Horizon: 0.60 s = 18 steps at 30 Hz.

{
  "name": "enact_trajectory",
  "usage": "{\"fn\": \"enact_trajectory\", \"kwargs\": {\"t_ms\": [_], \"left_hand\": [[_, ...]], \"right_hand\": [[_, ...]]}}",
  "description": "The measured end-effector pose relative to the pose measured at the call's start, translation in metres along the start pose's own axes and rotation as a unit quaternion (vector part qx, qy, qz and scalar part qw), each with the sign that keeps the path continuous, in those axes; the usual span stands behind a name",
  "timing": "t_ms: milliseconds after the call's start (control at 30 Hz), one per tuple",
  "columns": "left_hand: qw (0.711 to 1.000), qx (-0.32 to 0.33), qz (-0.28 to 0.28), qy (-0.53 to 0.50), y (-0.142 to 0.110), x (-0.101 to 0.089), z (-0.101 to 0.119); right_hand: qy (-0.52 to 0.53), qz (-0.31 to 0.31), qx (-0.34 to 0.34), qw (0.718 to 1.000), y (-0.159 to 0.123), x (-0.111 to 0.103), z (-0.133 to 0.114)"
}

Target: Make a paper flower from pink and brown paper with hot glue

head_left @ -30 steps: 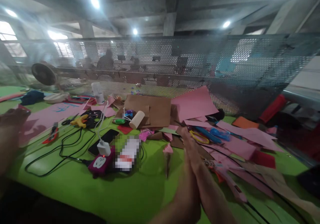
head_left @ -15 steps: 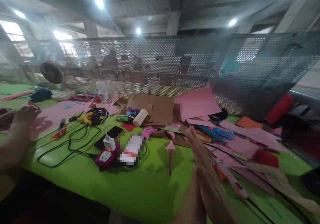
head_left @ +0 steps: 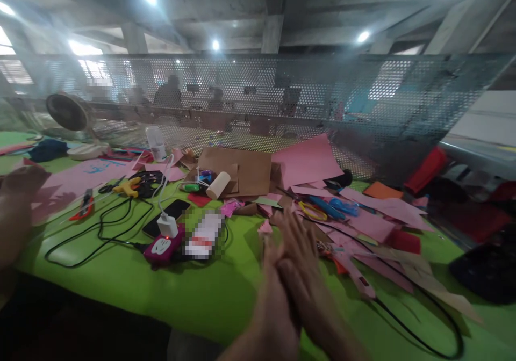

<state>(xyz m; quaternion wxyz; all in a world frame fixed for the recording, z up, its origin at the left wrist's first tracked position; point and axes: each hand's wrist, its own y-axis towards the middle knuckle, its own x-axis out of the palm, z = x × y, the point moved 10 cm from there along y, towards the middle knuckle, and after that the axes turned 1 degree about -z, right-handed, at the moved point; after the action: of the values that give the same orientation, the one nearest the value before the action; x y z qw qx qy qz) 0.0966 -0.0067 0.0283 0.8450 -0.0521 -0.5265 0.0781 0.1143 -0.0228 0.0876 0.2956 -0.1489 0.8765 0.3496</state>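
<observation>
My left hand (head_left: 269,291) and my right hand (head_left: 302,264) are laid palm to palm above the green table, fingers stretched out. Nothing shows between the palms, though their inner faces are hidden. Just beyond my left hand is a small pink paper piece with a toothed edge (head_left: 265,227); its narrow brown lower part is mostly covered by the hand. Right of my hands lies a pink glue gun (head_left: 357,275) with a black cord. A yellow-handled tool (head_left: 312,211) and a blue-handled tool (head_left: 328,207) rest beyond my fingertips.
Another person's hand (head_left: 26,186) reaches in at left. A purple power socket (head_left: 161,249), a phone (head_left: 205,235), a utility knife (head_left: 85,205) and black cables lie left of centre. Brown cardboard (head_left: 253,167) and pink sheets (head_left: 308,162) stand before a perforated metal screen (head_left: 242,92).
My joined hands have shifted left, and my left hand now partly covers the toothed pink piece. My right fingers have spread slightly. The camera view has swung a little.
</observation>
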Motion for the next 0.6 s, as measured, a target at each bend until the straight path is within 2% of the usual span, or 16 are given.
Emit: {"fn": "enact_trajectory", "kwargs": {"t_ms": [33, 67, 100, 167, 300, 400, 500, 533, 600], "left_hand": [[0.999, -0.007, -0.047, -0.009, -0.001, 0.005, 0.006], [0.999, 0.019, -0.048, -0.019, -0.002, 0.0, 0.017], [0.999, 0.015, -0.041, -0.011, -0.002, -0.005, 0.019], [1.0, 0.015, -0.026, -0.007, -0.003, -0.012, 0.015], [0.999, -0.018, -0.029, -0.004, -0.008, -0.011, -0.002], [0.997, -0.047, -0.057, -0.027, -0.005, -0.007, 0.003], [0.997, 0.038, -0.062, -0.034, -0.001, -0.011, 0.021], [0.997, 0.056, -0.05, -0.031, -0.002, -0.015, 0.021], [0.998, 0.042, -0.045, -0.023, -0.004, -0.016, 0.008]], "right_hand": [[0.0, -0.031, -0.023, 0.999, -0.005, 0.008, -0.007], [0.006, -0.061, -0.045, 0.997, -0.01, 0.017, -0.015], [0.02, -0.083, -0.068, 0.994, -0.013, 0.024, -0.023], [0.042, -0.083, -0.062, 0.994, -0.011, 0.027, -0.024], [0.022, -0.033, 0.016, 0.999, 0.009, 0.011, 0.002], [-0.025, -0.048, -0.007, 0.999, 0.006, 0.013, 0.0], [0.003, -0.103, -0.051, 0.993, -0.004, 0.029, -0.016], [0.015, -0.109, -0.049, 0.993, -0.004, 0.032, -0.017], [0.022, -0.097, -0.025, 0.995, 0.003, 0.03, -0.011]]}}
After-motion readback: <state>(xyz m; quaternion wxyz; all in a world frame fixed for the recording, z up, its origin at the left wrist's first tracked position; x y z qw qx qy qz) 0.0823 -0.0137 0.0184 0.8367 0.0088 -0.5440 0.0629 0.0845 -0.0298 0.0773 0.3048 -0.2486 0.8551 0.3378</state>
